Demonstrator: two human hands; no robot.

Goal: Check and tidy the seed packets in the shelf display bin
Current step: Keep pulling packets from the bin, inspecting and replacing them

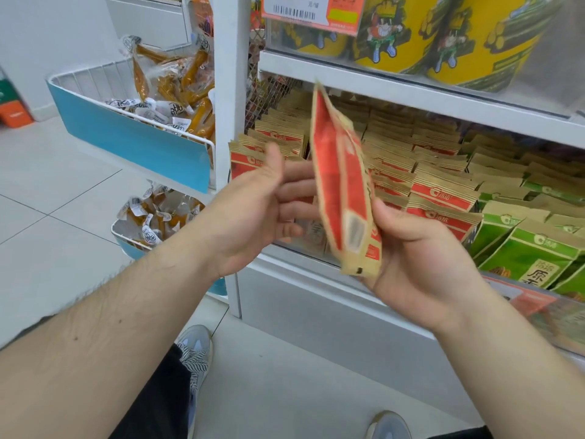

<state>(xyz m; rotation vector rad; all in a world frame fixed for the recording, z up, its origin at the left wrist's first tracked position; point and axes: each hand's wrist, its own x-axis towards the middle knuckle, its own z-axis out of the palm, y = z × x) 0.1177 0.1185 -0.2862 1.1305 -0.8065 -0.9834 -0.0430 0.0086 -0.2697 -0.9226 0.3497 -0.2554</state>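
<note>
A red and kraft-brown seed packet (340, 188) stands upright and edge-on in front of the shelf, blurred by motion. My right hand (421, 258) grips its lower end, thumb against the packet's right side. My left hand (262, 210) is just left of it, fingers straight and spread, fingertips reaching behind the packet; whether they touch it I cannot tell. Behind both hands, rows of matching red packets (443, 198) fill the shelf display bin (304, 258), with green packets (535, 251) at the right.
Yellow snack tubs (468, 39) stand on the upper shelf behind a price tag (310, 11). Left of the white shelf post (229, 90), a blue-fronted wire basket (133, 137) holds orange sausage snacks; a second basket (152, 217) hangs below. My shoes (194, 350) are on the tiled floor.
</note>
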